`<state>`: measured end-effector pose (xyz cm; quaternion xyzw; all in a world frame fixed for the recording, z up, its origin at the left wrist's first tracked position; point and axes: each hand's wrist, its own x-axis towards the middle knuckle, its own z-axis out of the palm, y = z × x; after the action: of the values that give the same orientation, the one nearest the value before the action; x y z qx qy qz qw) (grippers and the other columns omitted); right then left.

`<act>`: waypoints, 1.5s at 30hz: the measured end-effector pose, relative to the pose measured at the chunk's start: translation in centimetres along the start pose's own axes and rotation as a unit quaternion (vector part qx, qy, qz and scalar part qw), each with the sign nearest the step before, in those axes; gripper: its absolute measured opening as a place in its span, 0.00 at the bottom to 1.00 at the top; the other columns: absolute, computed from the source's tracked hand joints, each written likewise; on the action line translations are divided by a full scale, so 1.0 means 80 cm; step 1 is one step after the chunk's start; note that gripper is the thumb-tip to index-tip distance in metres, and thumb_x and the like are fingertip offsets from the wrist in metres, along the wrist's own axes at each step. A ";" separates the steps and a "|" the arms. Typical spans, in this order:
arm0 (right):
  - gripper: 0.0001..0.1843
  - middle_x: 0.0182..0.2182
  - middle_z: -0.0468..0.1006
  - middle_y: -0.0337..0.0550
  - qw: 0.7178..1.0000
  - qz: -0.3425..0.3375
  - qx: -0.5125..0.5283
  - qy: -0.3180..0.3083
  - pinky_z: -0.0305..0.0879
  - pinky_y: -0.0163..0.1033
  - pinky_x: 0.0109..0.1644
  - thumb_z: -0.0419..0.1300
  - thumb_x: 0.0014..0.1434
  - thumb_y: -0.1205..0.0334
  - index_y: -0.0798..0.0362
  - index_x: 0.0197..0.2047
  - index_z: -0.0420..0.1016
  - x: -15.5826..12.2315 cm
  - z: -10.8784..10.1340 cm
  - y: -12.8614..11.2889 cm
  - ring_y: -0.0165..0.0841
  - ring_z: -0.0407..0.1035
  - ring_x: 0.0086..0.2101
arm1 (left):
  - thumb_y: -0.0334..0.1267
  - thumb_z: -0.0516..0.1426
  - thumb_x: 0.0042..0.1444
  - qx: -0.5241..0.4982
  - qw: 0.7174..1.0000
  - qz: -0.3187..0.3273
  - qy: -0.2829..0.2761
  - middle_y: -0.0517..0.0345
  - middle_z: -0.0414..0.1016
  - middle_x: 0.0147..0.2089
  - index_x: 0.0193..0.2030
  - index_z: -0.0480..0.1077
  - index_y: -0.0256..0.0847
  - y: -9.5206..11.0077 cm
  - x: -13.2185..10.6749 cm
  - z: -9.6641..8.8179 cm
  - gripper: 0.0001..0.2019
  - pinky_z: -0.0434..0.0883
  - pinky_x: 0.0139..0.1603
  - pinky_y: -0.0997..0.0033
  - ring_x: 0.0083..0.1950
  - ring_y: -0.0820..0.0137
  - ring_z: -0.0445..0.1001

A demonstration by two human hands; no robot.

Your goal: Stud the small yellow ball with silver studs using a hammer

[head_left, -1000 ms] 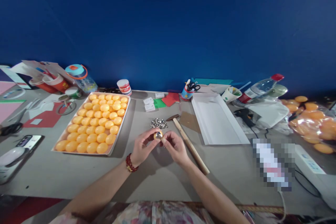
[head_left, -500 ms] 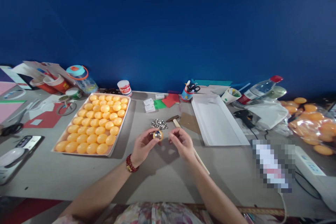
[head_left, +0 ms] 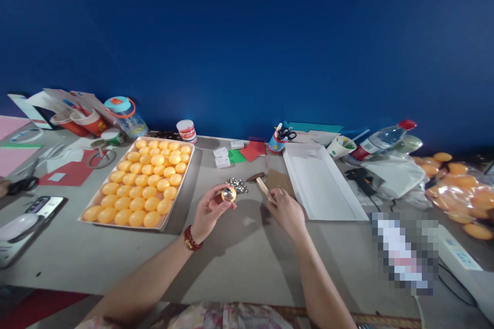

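Note:
Between the fingers of my left hand (head_left: pixel 208 211) is an orange ball (head_left: pixel 233 194) with shiny silver pieces on the side facing up. Just behind it lies a small pile of shiny silver pieces (head_left: pixel 238 185), too small to make out singly. My right hand (head_left: pixel 285 211) has its thumb and fingers closed round the pale wooden handle of a hammer (head_left: pixel 264 187). The hammer's dark head rests on the table near the pile, and my hand hides part of the handle. A brown card (head_left: pixel 281 181) lies beside the hammer.
A shallow box full of orange balls (head_left: pixel 82 217) stands left. To the right are a white tray (head_left: pixel 328 185), a glue gun (head_left: pixel 360 179) and a bag of orange balls (head_left: pixel 463 190). Small white boxes (head_left: pixel 223 162) and a pen cup (head_left: pixel 276 143) stand behind. Scissors (head_left: pixel 25 185) lie far left.
My right hand has moved away from the ball, to the right, and closed on the hammer's handle. My left hand still holds the ball, slightly further left. The view has shifted a little.

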<state>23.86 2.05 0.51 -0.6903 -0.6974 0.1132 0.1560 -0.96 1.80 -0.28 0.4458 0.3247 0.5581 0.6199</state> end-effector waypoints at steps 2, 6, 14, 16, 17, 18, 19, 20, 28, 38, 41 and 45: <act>0.07 0.40 0.75 0.50 1.000 -0.005 0.023 0.013 0.61 0.37 0.32 0.53 0.59 0.69 0.54 0.41 0.69 0.002 -0.003 0.002 0.37 0.72 0.33 | 0.38 0.65 0.54 0.003 1.000 -0.002 0.010 0.50 0.78 0.50 0.54 0.70 0.42 -0.001 0.001 -0.001 0.21 0.77 0.41 0.66 0.36 0.69 0.79; 0.08 0.30 0.74 0.40 0.991 -0.048 0.124 -0.015 0.64 0.34 0.29 0.49 0.64 0.64 0.51 0.45 0.67 -0.003 -0.011 -0.005 0.33 0.71 0.27 | 0.38 0.64 0.56 0.031 0.999 -0.011 0.026 0.52 0.78 0.46 0.54 0.70 0.42 -0.001 0.004 -0.003 0.19 0.77 0.39 0.70 0.35 0.72 0.78; 0.07 0.31 0.71 0.41 0.944 -0.178 0.276 -0.002 0.63 0.35 0.32 0.54 0.66 0.59 0.51 0.44 0.70 -0.028 -0.024 -0.048 0.32 0.67 0.28 | 0.41 0.65 0.52 0.040 0.997 0.014 0.063 0.57 0.76 0.35 0.51 0.73 0.40 0.001 0.012 -0.007 0.19 0.75 0.30 0.72 0.27 0.74 0.73; 0.07 0.30 0.71 0.41 0.943 -0.195 0.269 0.002 0.62 0.35 0.33 0.53 0.66 0.60 0.51 0.44 0.70 -0.029 -0.025 -0.050 0.32 0.66 0.28 | 0.41 0.65 0.53 0.043 0.997 0.014 0.068 0.57 0.76 0.34 0.50 0.73 0.40 0.002 0.013 -0.007 0.19 0.75 0.29 0.73 0.26 0.75 0.73; 0.07 0.31 0.72 0.41 0.943 -0.200 0.265 -0.004 0.63 0.35 0.33 0.53 0.66 0.61 0.51 0.44 0.70 -0.029 -0.025 -0.050 0.32 0.66 0.28 | 0.41 0.65 0.53 0.044 0.997 0.013 0.068 0.58 0.76 0.34 0.50 0.73 0.39 0.003 0.013 -0.006 0.19 0.75 0.29 0.73 0.26 0.75 0.73; 0.07 0.31 0.72 0.42 0.944 -0.204 0.260 -0.013 0.63 0.35 0.33 0.53 0.66 0.61 0.51 0.45 0.70 -0.028 -0.025 -0.051 0.33 0.67 0.29 | 0.40 0.66 0.53 0.046 0.997 0.012 0.067 0.58 0.76 0.34 0.50 0.73 0.39 0.003 0.013 -0.006 0.18 0.75 0.29 0.73 0.26 0.75 0.73; 0.07 0.32 0.73 0.42 0.944 -0.207 0.255 -0.024 0.63 0.35 0.34 0.53 0.66 0.61 0.51 0.45 0.70 -0.028 -0.024 -0.051 0.33 0.67 0.30 | 0.40 0.66 0.53 0.046 0.997 0.012 0.066 0.58 0.76 0.34 0.50 0.73 0.39 0.003 0.012 -0.006 0.18 0.75 0.29 0.74 0.26 0.75 0.73; 0.07 0.33 0.74 0.43 0.945 -0.208 0.249 -0.032 0.63 0.36 0.35 0.53 0.66 0.61 0.51 0.44 0.71 -0.028 -0.024 -0.052 0.34 0.68 0.31 | 0.40 0.66 0.52 0.045 0.997 0.013 0.065 0.58 0.76 0.34 0.50 0.73 0.39 0.004 0.012 -0.005 0.18 0.75 0.29 0.74 0.27 0.75 0.73; 0.08 0.32 0.73 0.42 0.951 -0.195 0.241 -0.025 0.63 0.35 0.33 0.53 0.66 0.60 0.52 0.44 0.71 -0.029 -0.024 -0.055 0.33 0.68 0.29 | 0.42 0.67 0.51 0.054 0.996 0.018 0.071 0.56 0.78 0.36 0.49 0.74 0.39 0.005 0.014 -0.004 0.20 0.76 0.28 0.73 0.26 0.75 0.74; 0.09 0.34 0.75 0.44 0.957 -0.193 0.219 -0.011 0.65 0.35 0.35 0.52 0.67 0.60 0.52 0.45 0.71 -0.026 -0.022 -0.052 0.34 0.70 0.32 | 0.40 0.66 0.52 0.063 0.996 0.032 0.055 0.58 0.75 0.35 0.51 0.73 0.39 0.005 0.013 -0.005 0.19 0.76 0.31 0.73 0.28 0.74 0.74; 0.09 0.33 0.75 0.44 0.959 -0.184 0.214 -0.013 0.64 0.35 0.34 0.52 0.67 0.60 0.51 0.44 0.71 -0.026 -0.024 -0.050 0.34 0.70 0.30 | 0.40 0.66 0.53 0.060 0.996 0.031 0.061 0.58 0.75 0.34 0.51 0.73 0.39 0.006 0.013 -0.003 0.19 0.76 0.31 0.73 0.28 0.74 0.73; 0.08 0.33 0.75 0.44 0.956 -0.190 0.222 -0.013 0.64 0.35 0.33 0.52 0.67 0.59 0.51 0.44 0.71 -0.027 -0.025 -0.049 0.33 0.69 0.29 | 0.39 0.66 0.52 0.059 0.996 0.034 0.063 0.57 0.76 0.35 0.51 0.73 0.39 0.004 0.013 -0.004 0.19 0.75 0.31 0.74 0.29 0.74 0.73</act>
<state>20.95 -0.28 3.66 -0.4915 -0.7748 0.2429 0.3149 -1.19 2.86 0.02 0.4566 0.3804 0.5853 0.5516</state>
